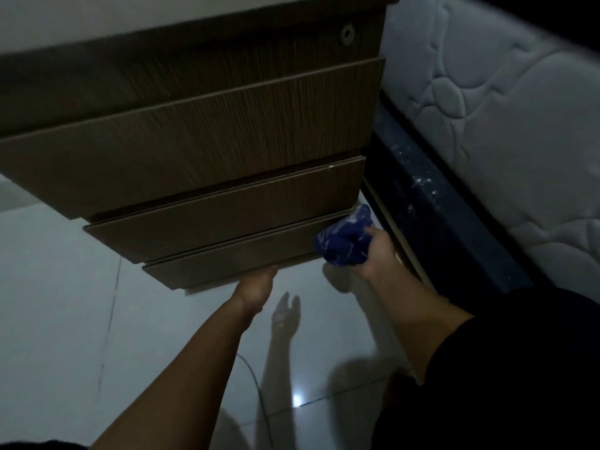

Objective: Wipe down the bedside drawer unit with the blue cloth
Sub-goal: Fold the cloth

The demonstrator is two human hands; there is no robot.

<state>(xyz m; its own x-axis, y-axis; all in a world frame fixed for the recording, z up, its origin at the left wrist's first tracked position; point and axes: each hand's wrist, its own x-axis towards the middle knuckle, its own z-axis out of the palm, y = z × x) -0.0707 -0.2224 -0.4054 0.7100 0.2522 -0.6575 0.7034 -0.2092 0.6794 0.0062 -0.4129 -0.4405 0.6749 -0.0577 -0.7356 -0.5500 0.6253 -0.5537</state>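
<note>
Gripping blue cloth (pixel 344 240) – right hand (pixel 373 251), bottom drawer (pixel 233 259)

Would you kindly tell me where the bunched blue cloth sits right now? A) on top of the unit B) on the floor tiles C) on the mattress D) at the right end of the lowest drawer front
D: the right hand grips the blue cloth against the right end of the lowest drawer front.

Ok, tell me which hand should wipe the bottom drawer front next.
Right. The right hand already grips the blue cloth against the bottom drawer front; the left hand holds no cloth.
</note>
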